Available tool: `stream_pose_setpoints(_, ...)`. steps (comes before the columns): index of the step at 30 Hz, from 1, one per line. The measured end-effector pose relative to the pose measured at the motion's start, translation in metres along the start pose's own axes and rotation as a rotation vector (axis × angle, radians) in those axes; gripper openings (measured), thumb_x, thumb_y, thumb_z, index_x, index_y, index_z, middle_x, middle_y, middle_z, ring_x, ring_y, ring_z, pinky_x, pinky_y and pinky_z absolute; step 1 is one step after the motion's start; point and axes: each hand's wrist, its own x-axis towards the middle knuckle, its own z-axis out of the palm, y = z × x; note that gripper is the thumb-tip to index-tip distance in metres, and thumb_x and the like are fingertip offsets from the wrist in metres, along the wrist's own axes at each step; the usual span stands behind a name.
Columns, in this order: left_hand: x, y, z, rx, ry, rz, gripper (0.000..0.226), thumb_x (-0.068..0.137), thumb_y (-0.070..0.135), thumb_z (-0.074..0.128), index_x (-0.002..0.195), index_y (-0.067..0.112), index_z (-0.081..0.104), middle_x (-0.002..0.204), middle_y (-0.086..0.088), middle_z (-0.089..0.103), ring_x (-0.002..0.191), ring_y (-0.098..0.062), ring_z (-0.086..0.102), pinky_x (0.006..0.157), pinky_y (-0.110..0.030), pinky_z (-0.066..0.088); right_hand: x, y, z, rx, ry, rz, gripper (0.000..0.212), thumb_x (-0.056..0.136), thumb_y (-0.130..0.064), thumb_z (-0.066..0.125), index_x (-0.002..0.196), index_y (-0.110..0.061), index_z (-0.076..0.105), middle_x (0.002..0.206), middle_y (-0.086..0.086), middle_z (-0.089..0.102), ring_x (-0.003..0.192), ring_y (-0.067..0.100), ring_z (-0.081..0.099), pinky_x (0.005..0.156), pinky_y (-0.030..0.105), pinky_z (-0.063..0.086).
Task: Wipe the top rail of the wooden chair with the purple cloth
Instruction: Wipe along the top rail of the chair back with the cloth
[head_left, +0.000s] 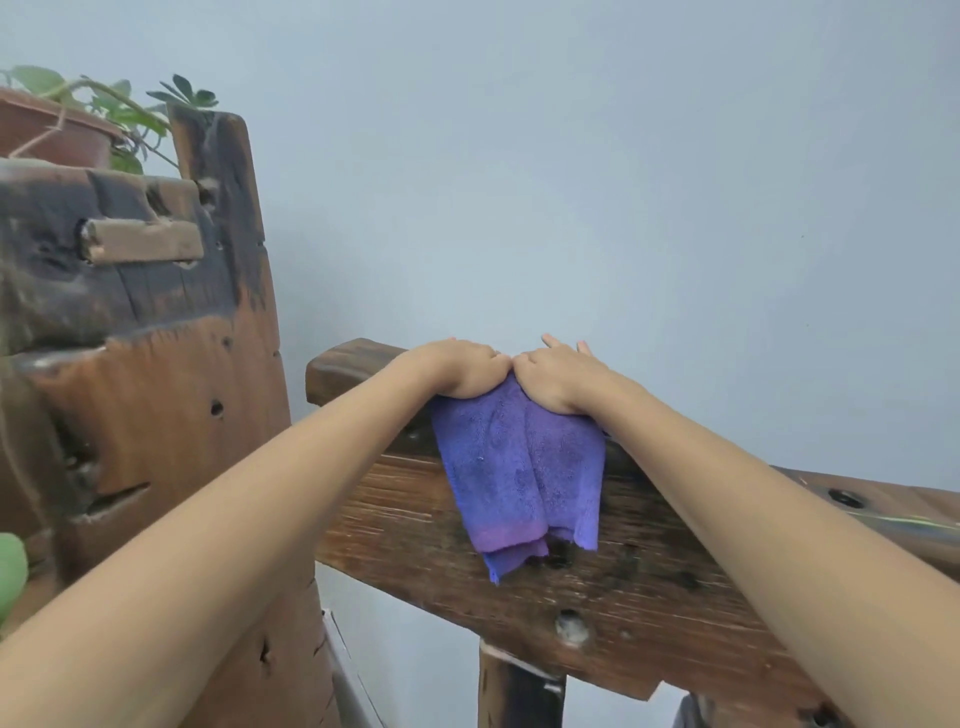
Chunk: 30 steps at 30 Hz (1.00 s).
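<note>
Terracotta pot (47, 130) holds plant (119, 109).

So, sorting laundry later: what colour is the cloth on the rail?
Purple cloth, with a pinker band near its lower edge; head view.

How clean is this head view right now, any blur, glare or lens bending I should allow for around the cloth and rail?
Head view: lighting is soft and even with no glare; the purple cloth and both hands, left hand and right hand, are slightly soft; the top rail bows with wide-angle distortion; a blurred green streak crosses its right end; the potted plant at the left edge is out of focus.
</note>
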Motion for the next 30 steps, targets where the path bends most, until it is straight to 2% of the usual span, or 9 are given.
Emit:
stream_pose_setpoints(2, -0.004, 0.001, 0.001, 0.003, -0.004, 0.023, 0.056, 0.107, 0.031, 0.01, 0.152, 0.013, 0.039, 0.159, -0.012, 0.039, 0.147, -0.028, 0.033, 0.122, -0.046, 0.015, -0.007, 0.007, 0.003, 0.063, 0.029, -0.052, 0.058, 0.106, -0.027, 0.012, 0.155, -0.023, 0.043, 0.168, -0.005, 0.033, 0.161, 0.023, 0.004, 0.126, 0.056, 0.0)
stream_pose_setpoints(5, -0.014, 0.0, 0.002, 0.007, 0.001, 0.06, 0.057, 0.107, 0.039, 0.011, 0.156, 0.02, 0.033, 0.162, -0.006, 0.035, 0.152, -0.023, 0.023, 0.124, -0.047, 0.007, -0.022, 0.013, 0.003, 0.108, 0.026, -0.082, 0.057, 0.109, -0.032, 0.011, 0.162, -0.021, 0.03, 0.17, -0.007, 0.026, 0.161, 0.021, 0.002, 0.127, 0.05, 0.0)
stream_pose_setpoints(8, -0.023, 0.0, 0.004, 0.015, 0.008, 0.101, 0.058, 0.107, 0.044, 0.013, 0.157, 0.021, 0.033, 0.163, -0.003, 0.034, 0.153, -0.02, 0.021, 0.124, -0.046, 0.008, -0.04, 0.02, 0.004, 0.108, 0.056, -0.122, 0.054, 0.111, -0.032, 0.016, 0.157, -0.011, 0.035, 0.168, 0.003, 0.031, 0.159, 0.019, 0.012, 0.125, 0.041, 0.008)
stream_pose_setpoints(13, -0.047, 0.013, 0.015, 0.029, 0.087, 0.154, 0.061, 0.106, 0.05, 0.014, 0.161, 0.024, 0.016, 0.168, 0.007, 0.018, 0.155, -0.012, 0.012, 0.125, -0.038, 0.009, -0.086, 0.032, 0.014, 0.101, 0.126, -0.136, 0.059, 0.112, -0.037, 0.019, 0.165, -0.011, 0.014, 0.174, 0.004, 0.008, 0.16, 0.013, 0.004, 0.121, 0.021, 0.0)
stream_pose_setpoints(15, -0.057, 0.02, 0.019, 0.026, 0.102, 0.178, 0.062, 0.106, 0.05, 0.014, 0.162, 0.023, 0.012, 0.169, 0.008, 0.012, 0.155, -0.008, 0.009, 0.126, -0.037, 0.009, -0.106, 0.032, 0.015, 0.101, 0.142, -0.116, 0.061, 0.112, -0.039, 0.018, 0.165, -0.011, 0.011, 0.174, 0.003, 0.006, 0.16, 0.012, 0.005, 0.124, 0.025, 0.003)
stream_pose_setpoints(19, -0.065, 0.031, 0.022, 0.022, 0.097, 0.248, 0.063, 0.106, 0.047, 0.014, 0.162, 0.019, 0.007, 0.17, 0.004, 0.005, 0.155, -0.008, 0.003, 0.126, -0.034, 0.005, -0.131, 0.026, 0.019, -0.05, 0.137, 0.04, 0.067, 0.109, -0.045, 0.017, 0.163, -0.005, 0.014, 0.171, 0.013, 0.019, 0.155, 0.027, 0.028, 0.119, 0.037, 0.025)
stream_pose_setpoints(23, -0.051, 0.036, 0.021, -0.027, 0.059, 0.239, 0.061, 0.107, 0.045, 0.013, 0.162, 0.018, 0.007, 0.17, 0.006, 0.004, 0.155, -0.005, 0.001, 0.123, -0.028, 0.001, -0.107, 0.017, 0.011, 0.026, 0.096, 0.126, 0.068, 0.107, -0.046, 0.013, 0.158, -0.004, 0.024, 0.171, 0.023, 0.003, 0.158, 0.034, 0.014, 0.122, 0.047, 0.02)
stream_pose_setpoints(27, -0.029, 0.041, 0.019, -0.05, 0.056, 0.331, 0.056, 0.108, 0.031, 0.013, 0.162, 0.015, 0.009, 0.17, -0.001, 0.006, 0.156, -0.01, 0.005, 0.126, -0.032, 0.005, -0.071, 0.011, 0.013, 0.265, 0.184, -0.006, 0.061, 0.108, -0.05, 0.01, 0.156, -0.02, 0.033, 0.171, 0.003, 0.019, 0.159, 0.018, 0.014, 0.125, 0.048, 0.019)
stream_pose_setpoints(30, -0.015, 0.041, 0.017, -0.111, 0.044, 0.377, 0.054, 0.108, 0.026, 0.016, 0.161, 0.016, 0.013, 0.169, -0.001, 0.012, 0.155, -0.012, 0.009, 0.121, -0.021, -0.001, -0.048, 0.024, 0.017, 0.358, 0.144, 0.025, 0.078, 0.101, -0.065, 0.007, 0.165, -0.022, 0.017, 0.174, -0.003, 0.012, 0.16, 0.013, 0.008, 0.128, 0.047, 0.009)
